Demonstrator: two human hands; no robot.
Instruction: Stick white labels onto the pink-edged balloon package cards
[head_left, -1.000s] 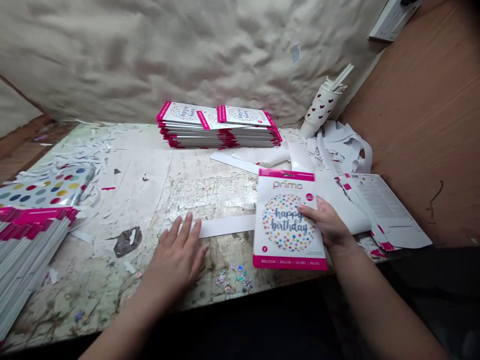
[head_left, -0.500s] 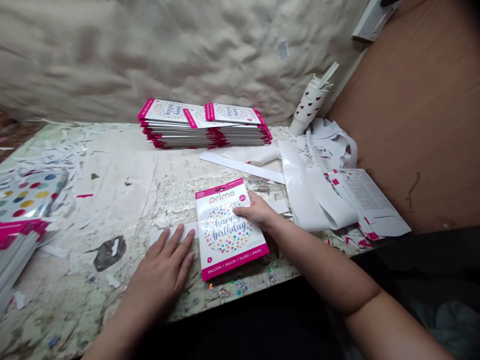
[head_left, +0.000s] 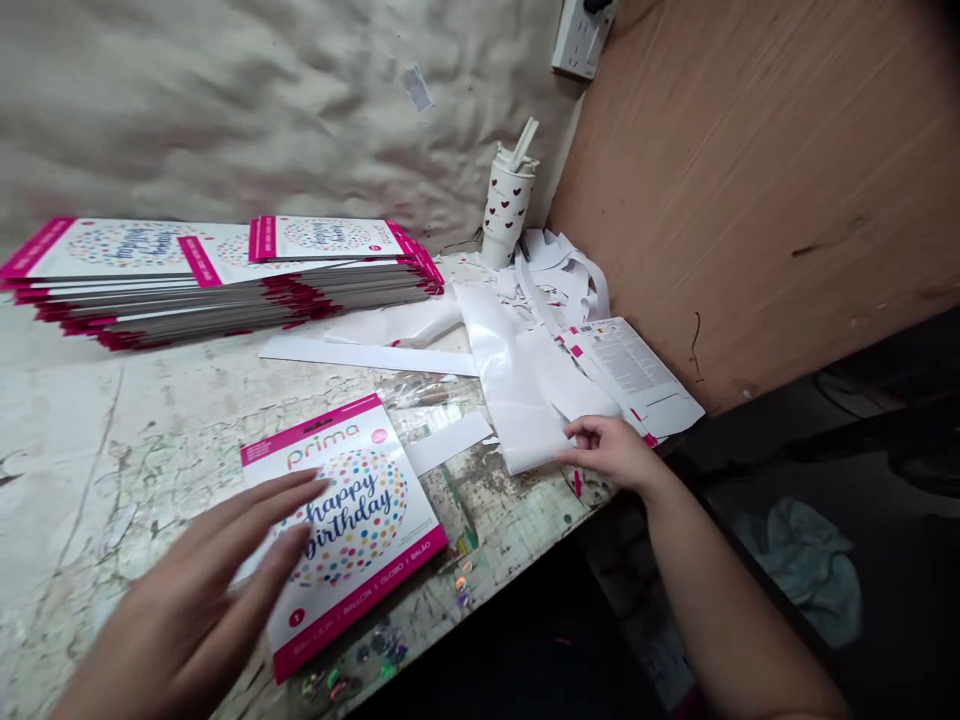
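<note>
We see the left hand (head_left: 180, 600) open, fingers spread across a birthday balloon packet (head_left: 360, 510) on the worn table (head_left: 90, 450). The right hand (head_left: 615, 452) curls at white plastic offcuts (head_left: 517, 380); we cannot tell if it grips. Stacked packets (head_left: 225, 290) and a heart-patterned cup (head_left: 506, 205) lie beyond.

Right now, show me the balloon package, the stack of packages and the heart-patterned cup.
Balloon package (head_left: 373, 510): head view, on the printed dots.
Stack of packages (head_left: 225, 305): head view, on the stacked edges.
Heart-patterned cup (head_left: 504, 205): head view, on its side.

Right hand (head_left: 611, 453) off the balloon packet (head_left: 360, 520)
</note>
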